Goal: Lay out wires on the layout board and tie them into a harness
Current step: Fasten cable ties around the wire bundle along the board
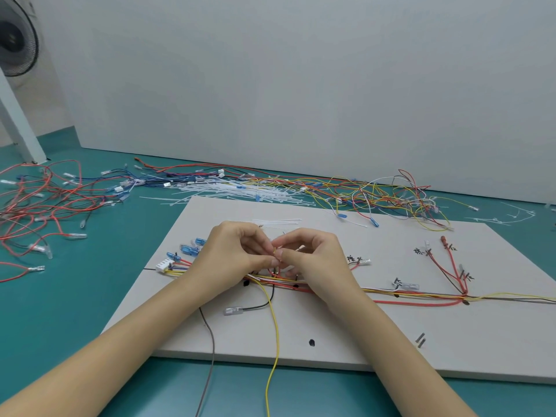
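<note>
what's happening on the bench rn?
A person is building a harness on the white board. Both hands meet above its middle: the left hand and right hand pinch a small yellow wire end between their fingertips. A wire bundle already runs across the board, with blue terminals fanned out at its left end. Loose wires and zip ties lie on the green table behind.

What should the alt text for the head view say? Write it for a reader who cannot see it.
Both hands, left hand and right hand, pinch a yellow wire together above the wire bundle on the white layout board. Loose wires and cable ties litter the teal table behind.
</note>
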`<state>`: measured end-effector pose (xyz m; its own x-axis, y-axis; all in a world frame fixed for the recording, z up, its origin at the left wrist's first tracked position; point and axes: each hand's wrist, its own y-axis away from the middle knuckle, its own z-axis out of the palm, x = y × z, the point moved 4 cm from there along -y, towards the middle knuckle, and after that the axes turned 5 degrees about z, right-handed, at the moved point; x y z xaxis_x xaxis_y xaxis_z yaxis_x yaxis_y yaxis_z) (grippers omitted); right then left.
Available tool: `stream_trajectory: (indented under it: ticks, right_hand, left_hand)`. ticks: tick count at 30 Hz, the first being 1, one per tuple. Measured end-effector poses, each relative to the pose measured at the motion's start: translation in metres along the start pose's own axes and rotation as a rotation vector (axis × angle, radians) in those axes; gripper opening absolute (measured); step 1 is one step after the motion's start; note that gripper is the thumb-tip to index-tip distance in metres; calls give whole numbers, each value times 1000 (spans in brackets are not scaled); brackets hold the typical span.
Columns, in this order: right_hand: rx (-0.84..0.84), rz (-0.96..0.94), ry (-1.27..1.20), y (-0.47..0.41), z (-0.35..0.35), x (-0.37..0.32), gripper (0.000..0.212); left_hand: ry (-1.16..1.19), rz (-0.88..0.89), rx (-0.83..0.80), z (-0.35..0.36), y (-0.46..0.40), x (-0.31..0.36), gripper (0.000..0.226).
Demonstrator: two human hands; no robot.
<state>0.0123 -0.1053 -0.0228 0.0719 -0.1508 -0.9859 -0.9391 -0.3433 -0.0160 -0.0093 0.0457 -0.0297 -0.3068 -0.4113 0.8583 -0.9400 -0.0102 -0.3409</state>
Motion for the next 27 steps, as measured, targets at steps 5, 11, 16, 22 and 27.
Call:
stream_trajectory:
  ticks: [5,11,16,22,27]
  right_hand:
    - [38,-13,-6,-1,1,1,24]
    - [89,-86,44,0,1,3,27]
    - [101,-133,81,0,2,3,28]
    - [114,-164,104,-3,0,1,28]
    - [119,-171,109,-4,-4,0,31]
  left_hand:
    - [-22,-7,-5,0,0,2,19]
    - [-20,-22,-29,-1,1,3,20]
    - [5,-51,-44,0,0,1,14]
    - [-35,-40,-58,1,0,2,7]
    - [-55,-55,-58,2,0,0,7]
